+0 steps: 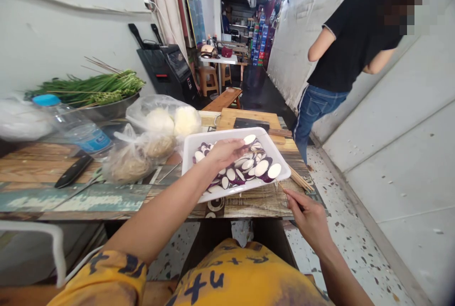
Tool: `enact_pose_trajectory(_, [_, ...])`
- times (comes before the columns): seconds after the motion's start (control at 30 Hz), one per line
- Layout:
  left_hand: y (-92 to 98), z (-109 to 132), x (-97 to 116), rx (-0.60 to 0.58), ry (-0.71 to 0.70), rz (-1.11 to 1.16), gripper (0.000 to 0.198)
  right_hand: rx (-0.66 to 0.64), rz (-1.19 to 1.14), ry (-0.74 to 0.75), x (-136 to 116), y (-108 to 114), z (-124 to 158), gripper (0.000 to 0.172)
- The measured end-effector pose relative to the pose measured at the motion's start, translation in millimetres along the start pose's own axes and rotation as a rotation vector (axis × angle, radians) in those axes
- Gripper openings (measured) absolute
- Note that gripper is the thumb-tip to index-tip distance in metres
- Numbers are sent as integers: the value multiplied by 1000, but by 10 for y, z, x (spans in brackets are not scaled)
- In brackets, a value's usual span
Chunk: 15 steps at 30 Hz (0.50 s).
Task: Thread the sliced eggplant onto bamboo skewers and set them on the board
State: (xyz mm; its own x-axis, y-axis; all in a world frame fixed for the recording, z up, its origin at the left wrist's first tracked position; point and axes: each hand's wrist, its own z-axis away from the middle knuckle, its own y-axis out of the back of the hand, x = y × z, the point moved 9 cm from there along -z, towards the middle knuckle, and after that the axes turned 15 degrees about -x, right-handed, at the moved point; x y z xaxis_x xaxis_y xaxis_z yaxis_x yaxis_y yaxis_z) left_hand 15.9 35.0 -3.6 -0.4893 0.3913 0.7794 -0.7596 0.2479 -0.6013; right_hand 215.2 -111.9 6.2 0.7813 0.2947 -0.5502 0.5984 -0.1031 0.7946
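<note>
A white tray (192,147) of sliced eggplant rounds sits on the wooden table in front of me. My left hand (223,152) reaches over the tray and pinches one eggplant slice (249,139) between thumb and fingers. My right hand (308,215) is at the table's near right corner, closed on a thin bamboo skewer (279,185) whose tip carries two slices (267,169) at the tray's right edge. A bundle of loose skewers (300,180) lies on the table just right of the tray.
Plastic bags of noodles (142,154), a water bottle (76,128), a black-handled knife (73,171) and a metal bowl of green chives (94,92) stand to the left. A cutting board with a cleaver (250,123) lies behind the tray. A person in a black shirt (341,54) stands at right.
</note>
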Motion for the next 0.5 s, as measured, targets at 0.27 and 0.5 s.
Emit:
enact_pose_trajectory(0.27, [48,-23,-33,9,12,-46,7,12,51,12,-45,33,-11,27])
enact_pose_trajectory(0.5, [31,-34,-65,-27,20,-63,6,17,40,21,-56,33,-36,26])
